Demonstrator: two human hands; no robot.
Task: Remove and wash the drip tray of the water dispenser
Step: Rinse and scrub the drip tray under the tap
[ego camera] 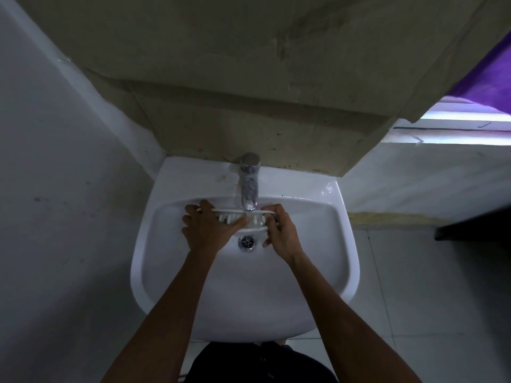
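Observation:
The white slotted drip tray (255,220) is held over the basin of a white sink (326,244), right under the chrome tap (249,183). Water runs from the spout onto the tray's middle. My left hand (210,228) covers the tray's left half, fingers wrapped over its far edge. My right hand (279,230) grips the tray's right end. Much of the tray is hidden under both hands.
The drain (247,241) lies just below the tray. A stained wall panel (249,92) rises behind the tap. A white wall (55,189) stands close on the left. At right are a window ledge (456,134), a purple curtain (486,78) and a dark shelf edge (475,225).

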